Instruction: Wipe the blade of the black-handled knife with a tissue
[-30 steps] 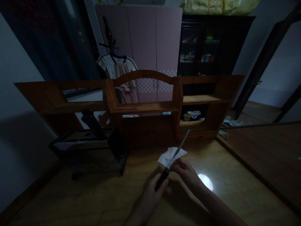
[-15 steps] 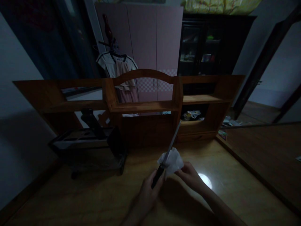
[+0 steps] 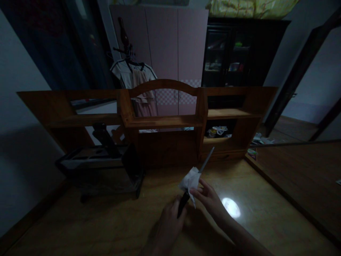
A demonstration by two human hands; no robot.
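My left hand (image 3: 167, 222) is closed round the black handle of a long thin metal rod (image 3: 206, 160), a knife or sharpening steel, whose tip points up and to the right. My right hand (image 3: 208, 195) pinches a crumpled white tissue (image 3: 190, 181) wrapped round the rod just above the handle. Both hands hover over the wooden desk top (image 3: 112, 220) in dim light.
A wooden desk hutch with shelves (image 3: 162, 121) stands at the back. A dark knife block and rack (image 3: 103, 153) sit at the left. Small clutter lies in the right cubby (image 3: 217, 131). A bright light spot (image 3: 231, 207) shines on the desk right of my hands.
The rod swung upright half a second ago, then tilted back to the right. The tissue in my right hand slid along the blade near the handle.
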